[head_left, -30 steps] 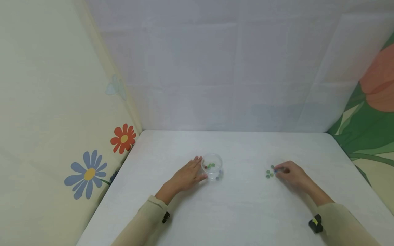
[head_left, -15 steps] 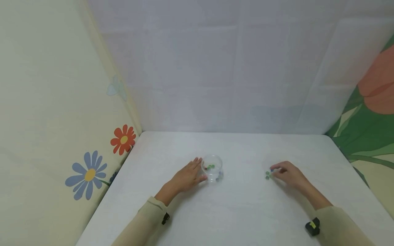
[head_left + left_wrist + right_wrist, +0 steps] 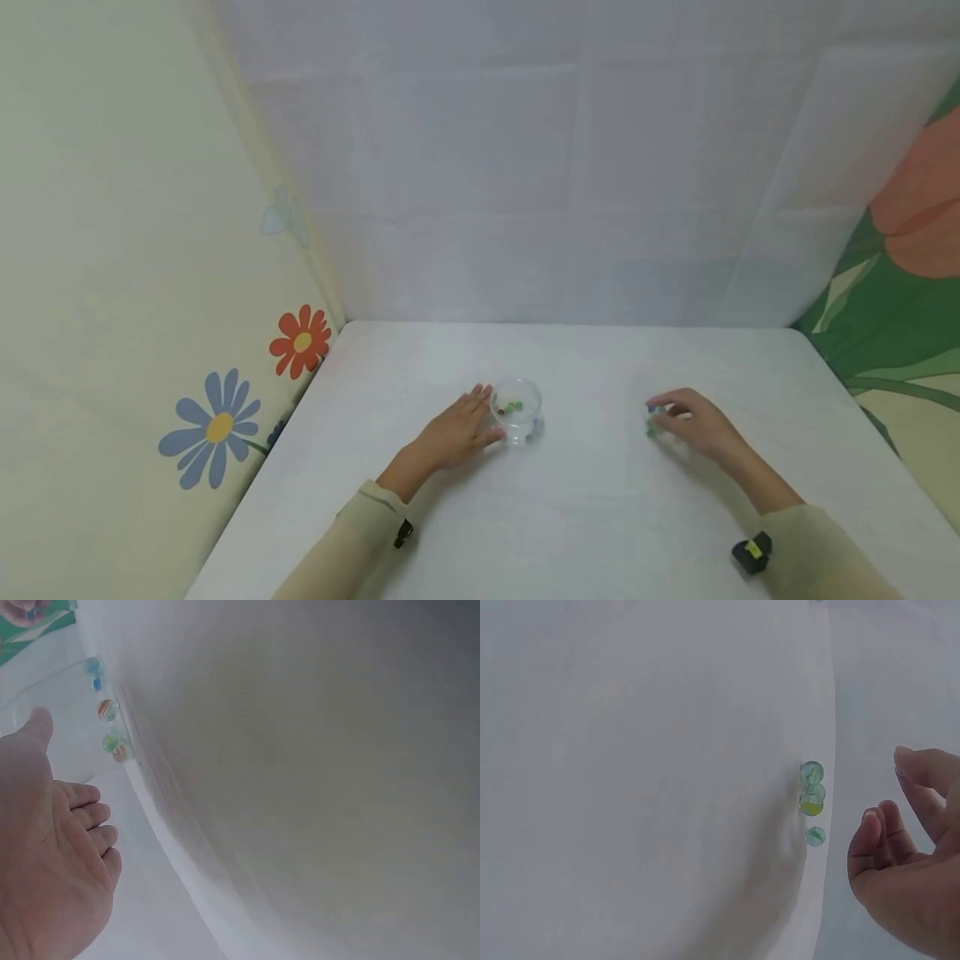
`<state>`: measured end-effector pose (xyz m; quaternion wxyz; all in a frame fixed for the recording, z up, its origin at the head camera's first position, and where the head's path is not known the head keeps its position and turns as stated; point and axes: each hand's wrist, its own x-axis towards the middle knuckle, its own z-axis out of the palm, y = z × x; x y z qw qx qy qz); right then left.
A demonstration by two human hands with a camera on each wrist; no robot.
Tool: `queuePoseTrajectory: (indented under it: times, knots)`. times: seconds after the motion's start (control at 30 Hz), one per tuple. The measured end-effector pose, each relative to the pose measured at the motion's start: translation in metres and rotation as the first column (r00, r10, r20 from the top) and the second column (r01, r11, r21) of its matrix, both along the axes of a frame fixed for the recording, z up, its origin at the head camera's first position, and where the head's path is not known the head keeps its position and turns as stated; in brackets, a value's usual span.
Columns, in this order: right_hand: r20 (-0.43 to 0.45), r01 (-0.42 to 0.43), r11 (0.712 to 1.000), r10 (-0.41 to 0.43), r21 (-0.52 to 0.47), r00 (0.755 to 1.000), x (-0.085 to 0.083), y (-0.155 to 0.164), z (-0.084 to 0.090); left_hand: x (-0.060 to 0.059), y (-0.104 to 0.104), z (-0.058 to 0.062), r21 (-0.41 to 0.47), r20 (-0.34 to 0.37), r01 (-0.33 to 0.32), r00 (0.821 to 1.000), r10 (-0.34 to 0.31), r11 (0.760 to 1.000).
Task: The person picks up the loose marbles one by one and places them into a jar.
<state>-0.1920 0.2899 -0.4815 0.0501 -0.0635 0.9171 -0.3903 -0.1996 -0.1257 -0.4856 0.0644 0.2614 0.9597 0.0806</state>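
Note:
My left hand (image 3: 453, 429) lies beside a clear round container (image 3: 517, 436), fingers reaching along its left side and thumb near its front. Whether the hand touches it cannot be told. Several glass marbles (image 3: 107, 710) sit inside, orange-striped, green and blue. Off to the right, my right hand (image 3: 696, 421) pinches a blue marble (image 3: 650, 408) between thumb and index finger; in the right wrist view this marble is hidden by the fingertips. Loose greenish marbles (image 3: 811, 802) lie close together on the table just by that hand, partly covered by it in the head view.
A white cloth covers the table (image 3: 570, 517), and a pale fabric backdrop (image 3: 570, 208) hangs along its far edge. Flower-patterned panels border the left (image 3: 112, 292) and right sides. Each forearm has a small dark device (image 3: 752, 552) at the cuff.
My right hand has shifted a little to the left with the blue marble, and now covers more of the loose marbles. The left hand and the container have stayed put.

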Motion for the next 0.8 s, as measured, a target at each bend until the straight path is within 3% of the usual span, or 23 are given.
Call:
queuePoseTrajectory:
  times: [0.8]
  knots:
    - [-0.075,-0.014,0.996,0.008,-0.086,0.997,0.001,-0.021,0.015,-0.001,0.001,-0.001,-0.007,0.000,0.001,1.000,-0.001,1.000]
